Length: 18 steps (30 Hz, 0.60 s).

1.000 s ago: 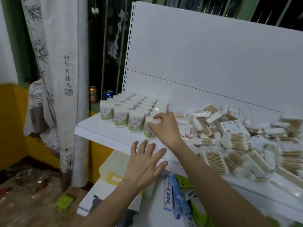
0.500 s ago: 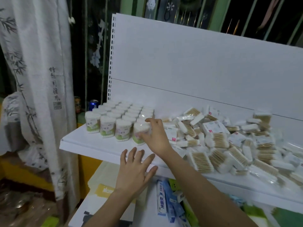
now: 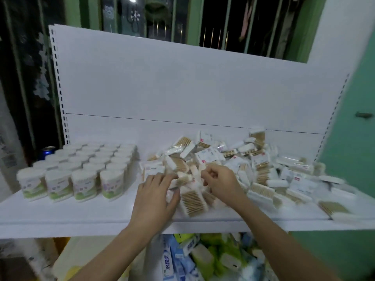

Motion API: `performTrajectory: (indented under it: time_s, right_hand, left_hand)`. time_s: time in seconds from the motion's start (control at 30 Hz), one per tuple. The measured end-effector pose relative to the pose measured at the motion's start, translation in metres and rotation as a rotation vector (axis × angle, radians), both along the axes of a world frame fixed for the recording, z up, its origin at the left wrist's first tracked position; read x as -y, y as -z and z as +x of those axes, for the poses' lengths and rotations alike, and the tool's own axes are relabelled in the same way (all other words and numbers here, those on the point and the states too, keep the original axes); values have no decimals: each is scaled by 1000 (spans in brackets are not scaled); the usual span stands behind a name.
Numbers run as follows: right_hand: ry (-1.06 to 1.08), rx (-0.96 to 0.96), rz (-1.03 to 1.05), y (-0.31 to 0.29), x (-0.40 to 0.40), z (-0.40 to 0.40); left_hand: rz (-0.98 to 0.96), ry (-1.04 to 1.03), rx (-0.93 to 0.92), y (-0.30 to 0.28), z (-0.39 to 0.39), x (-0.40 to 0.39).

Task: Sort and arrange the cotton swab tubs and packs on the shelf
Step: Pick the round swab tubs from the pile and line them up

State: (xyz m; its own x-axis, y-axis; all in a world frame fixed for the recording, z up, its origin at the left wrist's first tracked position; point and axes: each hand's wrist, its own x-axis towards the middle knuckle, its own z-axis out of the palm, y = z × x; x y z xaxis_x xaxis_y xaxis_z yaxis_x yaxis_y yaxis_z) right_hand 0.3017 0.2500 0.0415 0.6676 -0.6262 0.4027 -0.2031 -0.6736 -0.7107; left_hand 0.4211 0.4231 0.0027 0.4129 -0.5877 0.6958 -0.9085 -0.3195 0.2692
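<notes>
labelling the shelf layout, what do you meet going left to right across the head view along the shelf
blue can behind the shelf's left end → rows of upright cotton swab tubs → left hand at the pile's left edge → right hand → loose heap of cotton swab packs → lone pack at the right front edge

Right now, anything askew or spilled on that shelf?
Yes. The tubs stand in neat rows at left, but the packs lie in a jumbled heap; one pack juts over the shelf front edge.

two bare forearms enter the view, each ending in a bare hand — the left hand point(image 3: 154, 199) and the right hand point(image 3: 221, 182). no sleeves, gloves, rings, watch or bands show — short, unpainted nails, as far as the blur allows.
</notes>
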Motion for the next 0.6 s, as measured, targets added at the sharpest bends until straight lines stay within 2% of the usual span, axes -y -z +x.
performTrajectory:
  time_s: [0.37, 0.47, 0.6]
  right_hand:
    - [175, -35, 24, -19, 132, -109]
    - [205, -40, 28, -26, 170, -140]
    - [257, -47, 31, -31, 223, -172]
  left_hand:
    - [48, 193, -81, -42, -65, 143]
    - [50, 238, -177, -45, -85, 179]
    - [113, 209, -243, -50, -94, 219]
